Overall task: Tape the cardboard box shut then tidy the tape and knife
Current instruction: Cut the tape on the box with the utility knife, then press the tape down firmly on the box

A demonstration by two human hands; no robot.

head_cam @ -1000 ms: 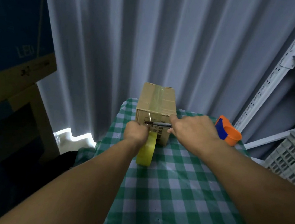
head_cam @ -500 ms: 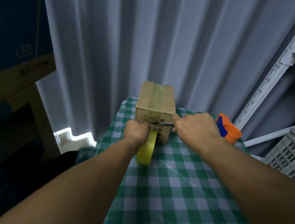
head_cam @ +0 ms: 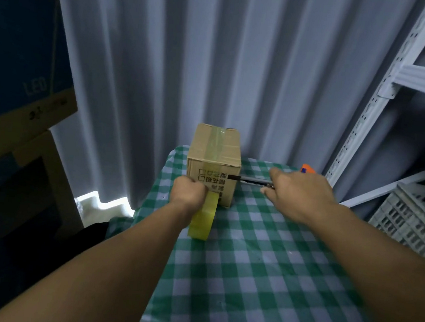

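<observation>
— Where is the small brown cardboard box (head_cam: 214, 161) now?

— It stands at the far end of the green and white checked tablecloth (head_cam: 261, 259), its long axis going away from the person. A clear strip of tape (head_cam: 214, 142) runs along its top in the same direction.

— And the hands?

— The left hand (head_cam: 189, 191) is clenched on the yellow roll of tape (head_cam: 203, 219), just in front of the box. The right hand (head_cam: 300, 193) grasps the dark slim knife (head_cam: 250, 181); it lies level and points left, its tip at the box front.

— What differs from a second ago?

— The right hand has moved right, off the box. It now hides most of the orange and blue tape dispenser (head_cam: 307, 169).
</observation>
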